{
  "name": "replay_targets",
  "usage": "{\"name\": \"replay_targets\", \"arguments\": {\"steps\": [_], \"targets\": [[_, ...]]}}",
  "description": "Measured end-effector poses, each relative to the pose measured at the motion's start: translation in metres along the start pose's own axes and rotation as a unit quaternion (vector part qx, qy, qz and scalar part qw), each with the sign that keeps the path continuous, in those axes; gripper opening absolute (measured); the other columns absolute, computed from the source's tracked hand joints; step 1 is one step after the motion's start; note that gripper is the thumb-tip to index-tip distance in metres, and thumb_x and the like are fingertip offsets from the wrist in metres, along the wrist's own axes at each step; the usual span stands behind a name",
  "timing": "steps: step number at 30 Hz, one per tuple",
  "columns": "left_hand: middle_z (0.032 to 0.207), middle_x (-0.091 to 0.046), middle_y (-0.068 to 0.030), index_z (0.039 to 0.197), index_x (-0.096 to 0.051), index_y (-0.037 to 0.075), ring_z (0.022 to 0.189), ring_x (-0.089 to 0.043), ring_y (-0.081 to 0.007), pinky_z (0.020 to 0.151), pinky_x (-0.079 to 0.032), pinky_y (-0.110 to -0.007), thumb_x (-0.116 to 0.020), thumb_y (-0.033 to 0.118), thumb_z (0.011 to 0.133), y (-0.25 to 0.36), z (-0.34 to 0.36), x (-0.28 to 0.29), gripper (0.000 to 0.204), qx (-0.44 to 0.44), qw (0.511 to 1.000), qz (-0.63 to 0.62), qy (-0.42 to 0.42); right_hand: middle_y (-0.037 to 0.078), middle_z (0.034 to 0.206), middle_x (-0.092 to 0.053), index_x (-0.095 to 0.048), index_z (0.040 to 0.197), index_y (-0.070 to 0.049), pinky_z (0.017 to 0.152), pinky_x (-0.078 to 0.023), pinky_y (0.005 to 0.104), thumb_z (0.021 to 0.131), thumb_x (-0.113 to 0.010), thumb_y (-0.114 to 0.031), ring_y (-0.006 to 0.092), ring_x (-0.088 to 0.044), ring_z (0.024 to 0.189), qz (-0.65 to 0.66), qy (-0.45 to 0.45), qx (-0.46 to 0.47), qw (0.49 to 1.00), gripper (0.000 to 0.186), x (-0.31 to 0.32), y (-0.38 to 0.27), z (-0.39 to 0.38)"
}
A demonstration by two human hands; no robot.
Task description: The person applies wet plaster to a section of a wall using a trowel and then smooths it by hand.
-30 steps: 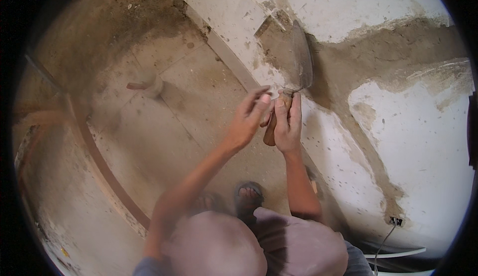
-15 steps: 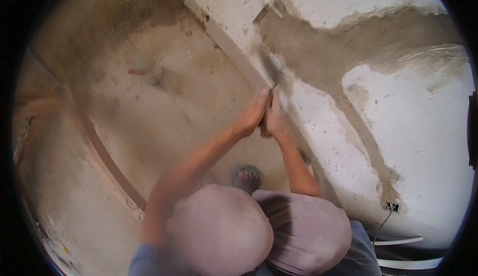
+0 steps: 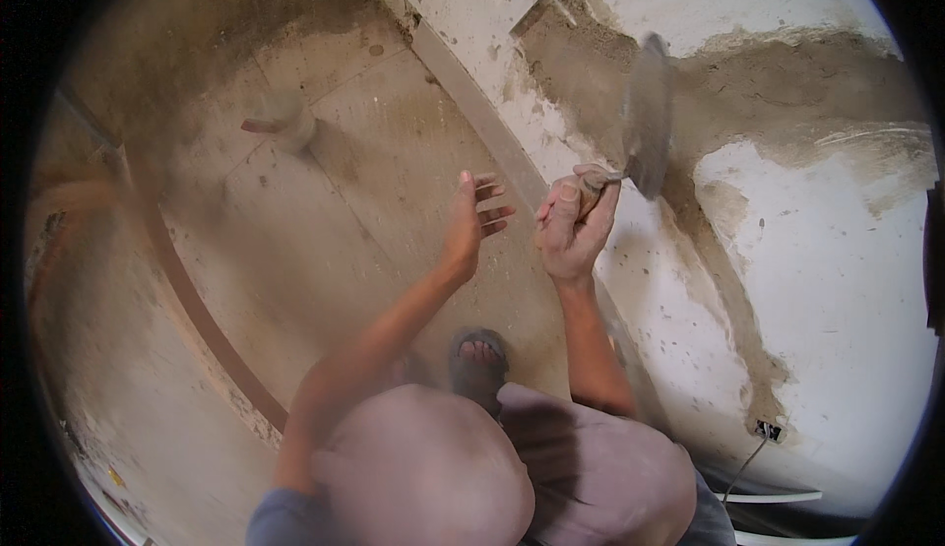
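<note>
My right hand [image 3: 578,223] is closed around the handle of a trowel [image 3: 648,118]. The trowel's flat grey blade is raised at the hand's right, in front of a wall patched with grey-brown mortar [image 3: 778,83]; I cannot tell whether it touches that wall. Apart from it, over the floor, my left hand [image 3: 472,216] has its fingers spread and holds nothing. Most of the trowel's handle is hidden inside my right fist.
The white wall [image 3: 827,251] rises at the right, with a mortared channel running down to a socket box [image 3: 768,431] and its cable. A bucket-like container [image 3: 290,125], blurred, stands on the tiled floor [image 3: 364,172]. White pipes [image 3: 778,497] lie lower right.
My hands were together at the trowel; now they are apart. The left has moved down and left and opened; the right has swung the trowel blade to the right.
</note>
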State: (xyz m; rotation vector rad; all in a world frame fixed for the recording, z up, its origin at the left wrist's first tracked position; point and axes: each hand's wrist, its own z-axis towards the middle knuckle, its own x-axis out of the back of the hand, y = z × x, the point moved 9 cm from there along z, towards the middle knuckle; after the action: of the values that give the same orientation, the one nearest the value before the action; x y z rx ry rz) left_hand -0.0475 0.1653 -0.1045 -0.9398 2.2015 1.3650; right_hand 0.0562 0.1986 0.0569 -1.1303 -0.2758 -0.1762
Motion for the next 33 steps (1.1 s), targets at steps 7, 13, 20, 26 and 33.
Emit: {"name": "replay_targets", "arguments": {"steps": [7,13,20,26,33], "targets": [[0.124,-0.056,-0.0141,0.135,-0.048,0.003,0.106,-0.062,-0.0287,0.091,-0.047,-0.043,-0.032,0.060,0.105,0.003,-0.001,0.014,0.067,0.023,0.999,-0.004,0.041,0.009,0.069,-0.059,-0.050,0.110,0.004,0.053,-0.044,0.0323,0.104,-0.052,-0.025,0.0143,-0.057,0.059,-0.018,-0.025,-0.112,0.993,0.029,-0.023,0.042,-0.002],[0.122,-0.056,-0.0137,0.135,-0.048,0.000,0.104,-0.063,-0.0278,0.088,-0.049,-0.042,-0.031,0.054,0.107,0.022,0.005,0.026,0.063,0.001,0.996,-0.026,0.082,0.004,0.067,-0.057,-0.050,0.109,0.004,0.049,-0.040,0.0283,0.104,-0.052,-0.024,0.0090,-0.052,0.057,-0.087,-0.055,-0.125,0.987,0.028,-0.031,0.073,0.010],[0.121,-0.056,-0.0139,0.135,-0.048,0.000,0.106,-0.061,-0.0268,0.088,-0.049,-0.042,-0.032,0.050,0.108,0.030,-0.002,0.036,0.059,-0.003,0.993,-0.028,0.111,0.000,0.065,-0.054,-0.050,0.109,0.003,0.047,-0.037,0.0265,0.104,-0.054,-0.022,0.0061,-0.046,0.053,-0.037,-0.032,-0.199,0.979,0.025,-0.016,0.068,-0.014],[0.120,-0.057,-0.0128,0.135,-0.048,0.001,0.103,-0.061,-0.0256,0.087,-0.049,-0.041,-0.032,0.049,0.108,0.027,-0.001,0.034,0.058,0.011,0.992,-0.033,0.117,0.002,0.067,-0.055,-0.050,0.108,0.000,0.048,-0.040,0.0270,0.104,-0.054,-0.023,0.0071,-0.049,0.054,-0.093,-0.041,-0.187,0.977,0.023,0.005,0.067,-0.023],[0.116,-0.057,-0.0111,0.134,-0.049,0.001,0.101,-0.060,-0.0238,0.085,-0.048,-0.041,-0.033,0.050,0.107,0.026,0.000,0.037,0.058,-0.020,0.994,-0.038,0.100,0.005,0.069,-0.058,-0.050,0.106,0.003,0.054,-0.044,0.0289,0.103,-0.054,-0.026,0.0108,-0.053,0.056,-0.054,-0.024,-0.042,0.997,0.029,0.032,-0.028,-0.010]]}}
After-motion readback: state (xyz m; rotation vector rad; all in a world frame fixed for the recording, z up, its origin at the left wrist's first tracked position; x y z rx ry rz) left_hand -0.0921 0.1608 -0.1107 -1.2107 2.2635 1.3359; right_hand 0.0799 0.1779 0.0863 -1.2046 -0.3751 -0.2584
